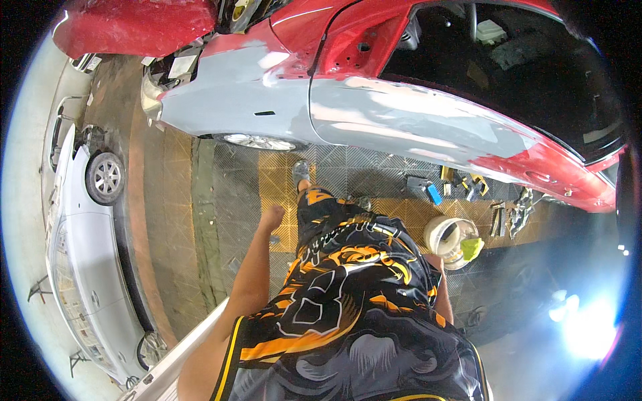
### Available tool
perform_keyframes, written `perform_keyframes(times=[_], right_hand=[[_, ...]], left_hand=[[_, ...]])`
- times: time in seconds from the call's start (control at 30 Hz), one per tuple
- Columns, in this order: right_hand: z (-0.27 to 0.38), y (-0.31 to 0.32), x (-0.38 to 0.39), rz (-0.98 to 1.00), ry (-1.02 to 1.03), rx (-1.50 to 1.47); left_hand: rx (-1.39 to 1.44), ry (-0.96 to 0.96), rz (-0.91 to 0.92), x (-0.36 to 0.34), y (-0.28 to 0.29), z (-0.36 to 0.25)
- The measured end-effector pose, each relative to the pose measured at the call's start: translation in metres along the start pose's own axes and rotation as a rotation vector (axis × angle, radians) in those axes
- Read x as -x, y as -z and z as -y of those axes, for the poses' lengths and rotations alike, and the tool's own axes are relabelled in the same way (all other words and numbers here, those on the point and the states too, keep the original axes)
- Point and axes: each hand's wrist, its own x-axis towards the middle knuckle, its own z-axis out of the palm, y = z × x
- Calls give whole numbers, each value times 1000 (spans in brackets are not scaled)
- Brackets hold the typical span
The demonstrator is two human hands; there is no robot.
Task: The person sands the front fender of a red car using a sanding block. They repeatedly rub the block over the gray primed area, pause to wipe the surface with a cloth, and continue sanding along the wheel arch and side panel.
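Observation:
My left hand (273,218) hangs beside my left leg, over the patterned floor. It looks small and rounded from above, and its fingers are not distinct. Only a bit of my right hand (434,261) shows past my jersey, close to the left side of a white bucket (430,230); whether it touches the bucket cannot be made out. In the bucket, a yellow-green cloth or sponge (472,249) hangs at the rim. Ahead of me stands a red car with a grey-primed front fender (221,100) and a door (428,110) patched in grey and whitish filler.
Beneath the door lie a dark box with a blue item (434,194), yellow pieces (479,184) and crumpled scraps (521,212). A silver car (90,260) is parked at left. A bright lamp (588,331) glares at lower right. The red hood (137,27) juts out at upper left.

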Motion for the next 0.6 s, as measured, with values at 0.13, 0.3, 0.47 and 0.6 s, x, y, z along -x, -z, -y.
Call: perform_keyframes(times=[0.13,0.3,0.47,0.6], right_hand=[[42,14,-15,-127,-168,-626],[70,-7,-18,-241,-296,-696],[12,-71,15,-312,114,113],[0,-99,49,-185,-304,-368]], left_hand=[[250,-119,-159,8,51,-99],[-55,-535,-65,-16,47,-78],[-214,-102,239,-11,22,-44],[-96,104,287,16,8,19]])
